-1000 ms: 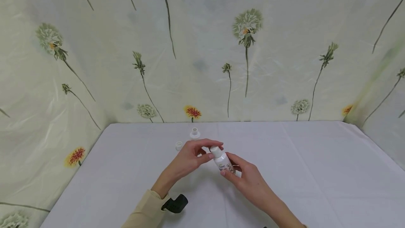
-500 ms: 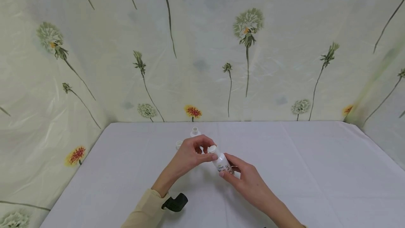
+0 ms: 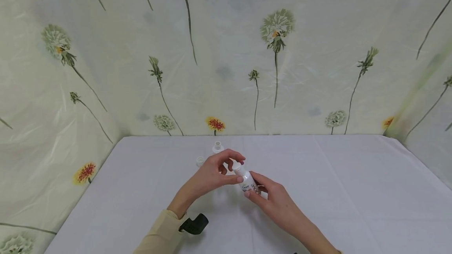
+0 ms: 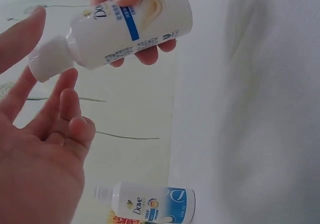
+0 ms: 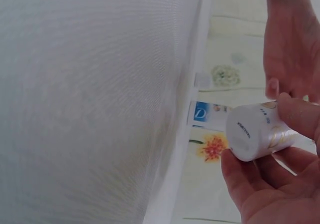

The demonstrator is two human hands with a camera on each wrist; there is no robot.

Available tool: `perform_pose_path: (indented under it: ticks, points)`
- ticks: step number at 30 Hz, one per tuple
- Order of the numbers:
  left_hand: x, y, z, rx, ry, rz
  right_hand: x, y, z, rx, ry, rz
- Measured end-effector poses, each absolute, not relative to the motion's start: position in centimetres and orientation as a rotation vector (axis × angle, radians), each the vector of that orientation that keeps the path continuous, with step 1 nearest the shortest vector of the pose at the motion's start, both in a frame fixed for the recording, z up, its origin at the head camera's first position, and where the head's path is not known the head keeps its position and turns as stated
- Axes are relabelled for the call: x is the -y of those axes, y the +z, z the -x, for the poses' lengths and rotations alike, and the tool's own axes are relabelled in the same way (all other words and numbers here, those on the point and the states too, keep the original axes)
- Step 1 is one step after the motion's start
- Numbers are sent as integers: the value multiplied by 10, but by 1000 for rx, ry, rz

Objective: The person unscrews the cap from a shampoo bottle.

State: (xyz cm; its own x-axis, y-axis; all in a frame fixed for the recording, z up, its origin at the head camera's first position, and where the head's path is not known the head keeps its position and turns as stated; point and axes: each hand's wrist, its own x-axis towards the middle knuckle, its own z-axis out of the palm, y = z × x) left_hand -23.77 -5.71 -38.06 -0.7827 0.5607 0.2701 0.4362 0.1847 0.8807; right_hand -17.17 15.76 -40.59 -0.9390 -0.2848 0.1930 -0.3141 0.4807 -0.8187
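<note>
A small white Dove bottle (image 3: pixel 248 183) with a white cap (image 3: pixel 238 167) on it is held tilted above the table. My right hand (image 3: pixel 277 201) grips its body, thumb on one side and fingers round the other, as the right wrist view shows its round base (image 5: pixel 243 134). Around the cap, my left hand (image 3: pixel 212 171) has its fingers spread loosely. In the left wrist view the thumb (image 4: pixel 25 37) stands off the cap and the index finger passes behind it. Part of the label is hidden by the right fingers.
A second Dove bottle (image 4: pixel 155 204) with a bare neck stands on the white table (image 3: pixel 339 191) behind my left hand. A loose white cap (image 3: pixel 200 161) lies left of it. Flower-printed sheeting (image 3: pixel 226 58) rises along the table's far edge.
The left fingers have gone from holding the cap to spreading off it, the index finger now raised above it. The right hand keeps its grip on the bottle, almost still.
</note>
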Motion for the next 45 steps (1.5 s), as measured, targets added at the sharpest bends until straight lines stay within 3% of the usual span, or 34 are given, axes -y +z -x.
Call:
perform_pose_path:
  ticks: [12,45]
  points:
    - [67,-380,246,-2131,1651,-1252,-158,-404,173,2704,1483,-450]
    - [66,-380,239,-2417,1620,-905,-157,-404,168,2706,1394,-480]
